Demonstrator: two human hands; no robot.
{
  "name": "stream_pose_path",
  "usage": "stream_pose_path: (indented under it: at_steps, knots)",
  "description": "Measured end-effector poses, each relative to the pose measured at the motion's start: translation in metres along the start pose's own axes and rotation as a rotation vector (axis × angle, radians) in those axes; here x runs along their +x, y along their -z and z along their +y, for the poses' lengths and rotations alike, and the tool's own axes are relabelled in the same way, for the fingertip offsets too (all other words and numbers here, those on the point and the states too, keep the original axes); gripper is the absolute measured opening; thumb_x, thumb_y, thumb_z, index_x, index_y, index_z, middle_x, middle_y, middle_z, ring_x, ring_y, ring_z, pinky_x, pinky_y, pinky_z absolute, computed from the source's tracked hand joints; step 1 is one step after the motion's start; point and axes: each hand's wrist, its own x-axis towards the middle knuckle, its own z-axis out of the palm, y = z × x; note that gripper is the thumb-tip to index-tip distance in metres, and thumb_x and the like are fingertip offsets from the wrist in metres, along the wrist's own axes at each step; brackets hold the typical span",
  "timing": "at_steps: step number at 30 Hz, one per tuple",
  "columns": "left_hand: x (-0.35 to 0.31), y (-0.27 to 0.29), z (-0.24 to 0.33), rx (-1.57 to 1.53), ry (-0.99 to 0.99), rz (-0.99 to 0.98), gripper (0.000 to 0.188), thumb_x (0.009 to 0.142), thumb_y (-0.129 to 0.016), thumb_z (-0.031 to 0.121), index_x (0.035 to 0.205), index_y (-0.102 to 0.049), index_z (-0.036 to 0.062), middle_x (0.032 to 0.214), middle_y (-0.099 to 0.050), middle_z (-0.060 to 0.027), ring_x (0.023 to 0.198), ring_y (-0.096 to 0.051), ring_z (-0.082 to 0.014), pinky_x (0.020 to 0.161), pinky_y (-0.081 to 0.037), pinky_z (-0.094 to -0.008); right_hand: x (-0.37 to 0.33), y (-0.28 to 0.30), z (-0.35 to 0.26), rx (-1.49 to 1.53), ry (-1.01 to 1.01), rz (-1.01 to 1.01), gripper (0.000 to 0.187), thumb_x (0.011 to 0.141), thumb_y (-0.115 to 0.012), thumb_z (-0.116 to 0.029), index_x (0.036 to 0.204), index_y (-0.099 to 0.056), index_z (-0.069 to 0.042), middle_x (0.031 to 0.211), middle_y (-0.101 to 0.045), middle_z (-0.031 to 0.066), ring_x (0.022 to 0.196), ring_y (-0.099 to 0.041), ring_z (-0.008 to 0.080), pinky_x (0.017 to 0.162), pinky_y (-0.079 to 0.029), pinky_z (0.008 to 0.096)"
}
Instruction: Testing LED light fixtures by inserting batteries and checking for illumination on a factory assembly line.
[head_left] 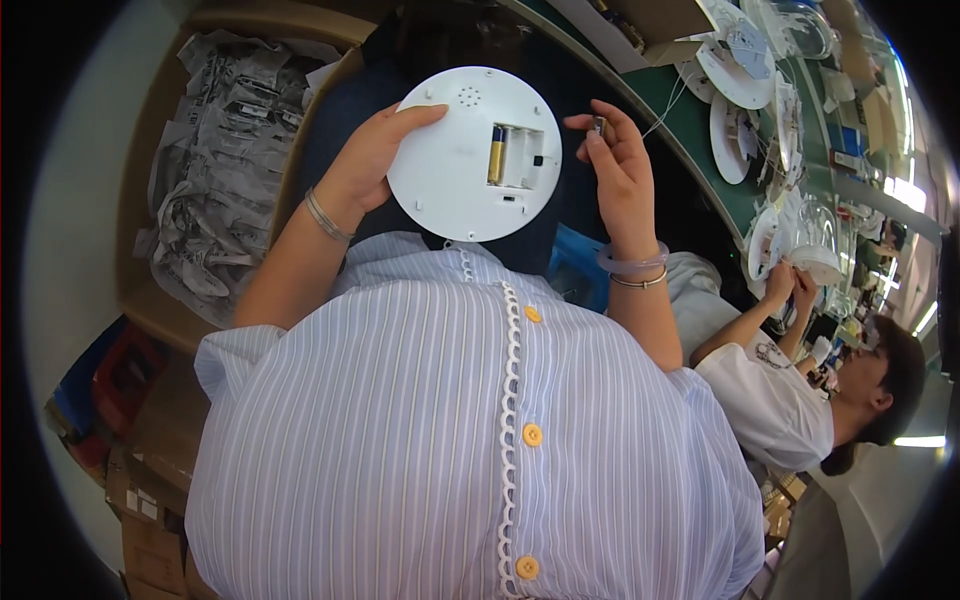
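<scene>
My left hand (pixel 368 158) grips the left edge of a round white plastic base (pixel 440 165), its thumb lying on the face turned up to me. Right of the middle of that face is an uncovered battery compartment (pixel 519 160). One gold and dark battery (pixel 496 160) lies along its left side, and bare slots show beside it. Just off the base's right edge, my right hand (pixel 622 170) is closed in a pinch on a small battery (pixel 599 126), seen mostly end-on. That battery does not touch the base.
At the left stands a cardboard box (pixel 290 165) full of paper-wrapped items (pixel 225 150). A green workbench (pixel 672 120) curves along the right, bearing white discs (pixel 735 75), clear domes (pixel 815 225) and an open carton (pixel 640 40). A co-worker (pixel 780 400) handles a dome further right.
</scene>
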Motion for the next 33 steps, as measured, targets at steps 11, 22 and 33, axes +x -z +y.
stream_pose_path:
  at_steps: [11, 22, 33]
  knots:
    - [0.004, -0.009, -0.003, -0.064, -0.101, 0.044, 0.04, 0.078, -0.054, 0.021, 0.111, -0.045, 0.0008, 0.098, -0.056, -0.0118, 0.088, -0.057, -0.0191, 0.074, -0.047, -0.0283, -0.009, -0.01, -0.019, 0.004, 0.14, 0.061, 0.027, 0.075, -0.055, 0.001, 0.102, -0.052, 0.0, 0.087, -0.054, 0.0053, 0.079, -0.052, 0.0104, 0.073, -0.041, 0.0199]
    - [-0.002, -0.021, -0.004, -0.078, -0.131, 0.083, 0.04, 0.077, -0.054, 0.02, 0.111, -0.044, 0.0004, 0.099, -0.055, -0.0119, 0.088, -0.056, -0.0191, 0.075, -0.046, -0.028, -0.008, -0.022, -0.022, -0.545, 0.339, 0.003, 0.017, 0.069, -0.062, -0.006, 0.085, -0.059, -0.002, 0.077, -0.056, 0.011, 0.066, -0.054, 0.0185, 0.056, -0.043, 0.0241]
    - [-0.006, -0.022, -0.006, -0.203, -0.151, 0.135, 0.037, 0.081, -0.048, 0.022, 0.11, -0.044, -0.0014, 0.102, -0.054, -0.0131, 0.091, -0.055, -0.0191, 0.076, -0.046, -0.0282, -0.015, -0.029, -0.019, -0.766, 0.413, 0.204, 0.053, 0.067, -0.064, -0.022, 0.111, -0.043, -0.002, 0.112, -0.039, 0.0172, 0.099, -0.04, 0.0301, 0.084, -0.033, 0.0372]
